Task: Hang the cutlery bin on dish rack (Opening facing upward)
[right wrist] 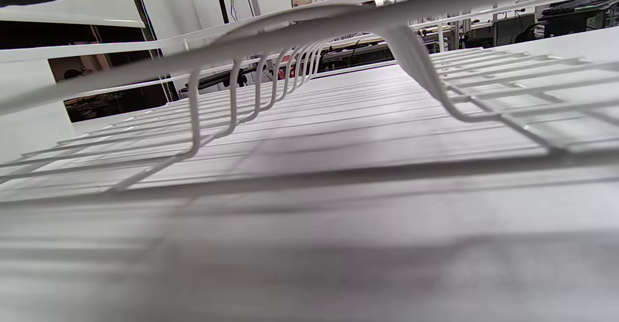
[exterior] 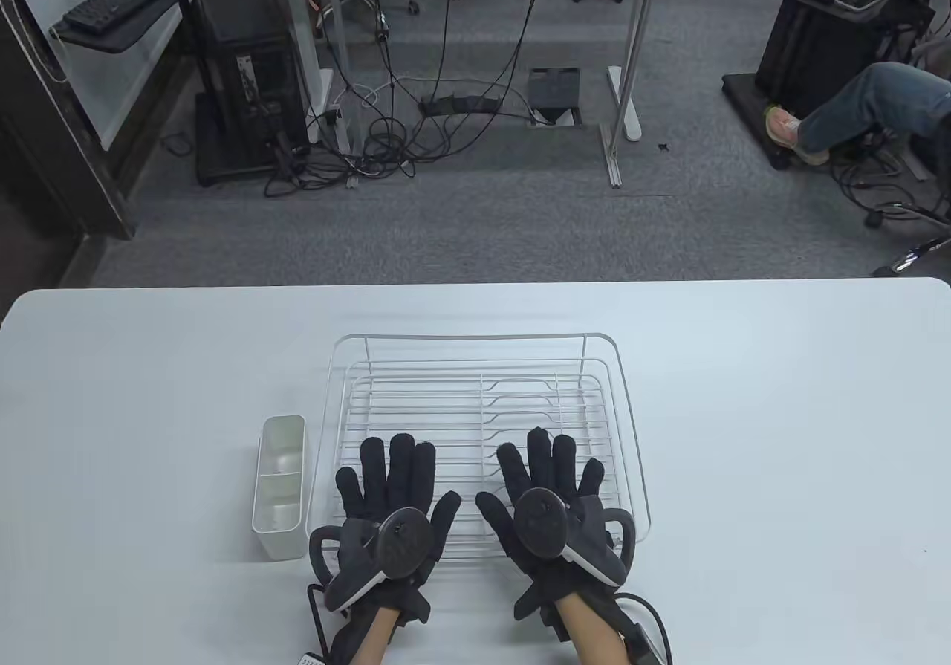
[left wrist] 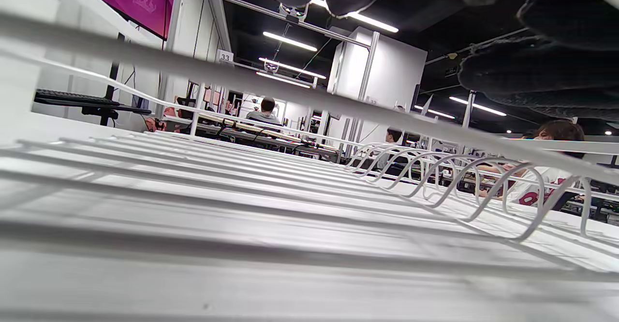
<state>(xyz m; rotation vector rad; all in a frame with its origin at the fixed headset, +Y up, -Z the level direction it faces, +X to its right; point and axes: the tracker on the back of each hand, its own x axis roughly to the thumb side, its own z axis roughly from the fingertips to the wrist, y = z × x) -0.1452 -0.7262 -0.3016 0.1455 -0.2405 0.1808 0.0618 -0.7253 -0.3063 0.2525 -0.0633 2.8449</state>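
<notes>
While the white table (exterior: 743, 412) fills the lower half of the table view, the white wire dish rack (exterior: 624, 397) sits near the middle of its near edge, a rounded rectangle of parallel bars with a row of plate loops. Just beside the rack's left side stands the cutlery bin (exterior: 280, 475), a narrow white plastic trough with its opening upward and a divider across the middle; whether it touches the rack cannot be told. The left hand (exterior: 386, 501) and right hand (exterior: 550, 498) lie flat over the rack's near part, fingers spread apart, holding nothing. Trackers hide the backs of both hands. The left wrist view looks low through the rack wires (left wrist: 300, 97), with dark fingertips (left wrist: 532, 65) above; the right wrist view shows blurred near wires (right wrist: 309, 27). Neither shows the bin.
</notes>
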